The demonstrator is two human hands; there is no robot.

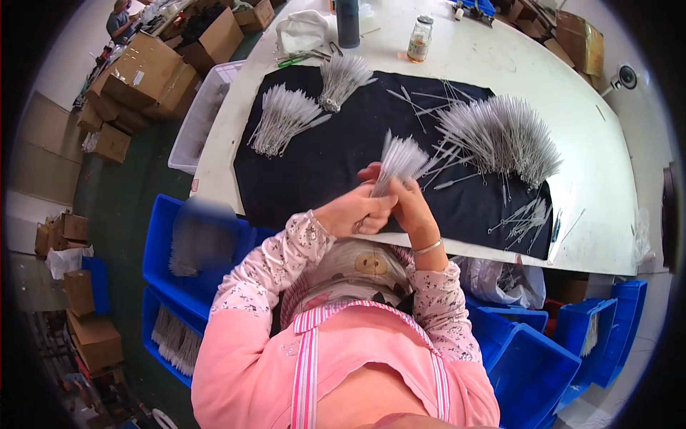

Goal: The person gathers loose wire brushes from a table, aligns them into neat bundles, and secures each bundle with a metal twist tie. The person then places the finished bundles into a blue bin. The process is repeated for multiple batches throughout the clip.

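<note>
Near the table's front edge I hold a bundle of thin white-bristled wire brushes [401, 159], bristle ends pointing up and away from me. My left hand [357, 211] is wrapped round the lower wire stems. My right hand [413, 209] closes on the bundle just above, from the right side. Ahead on the dark cloth [336, 154] lie two gathered bunches, a nearer brush bunch [282, 118] and a farther brush bunch [343, 80]. A large brush heap [500, 136] spreads to the right, with several loose brushes [527, 222] below it.
On the white table [593, 164] stand a glass jar [420, 39] and a dark bottle [348, 23], near a white cloth [302, 32] and green-handled tools [296, 58]. Blue bins [525, 365] flank me below the table. Cardboard boxes [139, 71] and another person [120, 23] are at far left.
</note>
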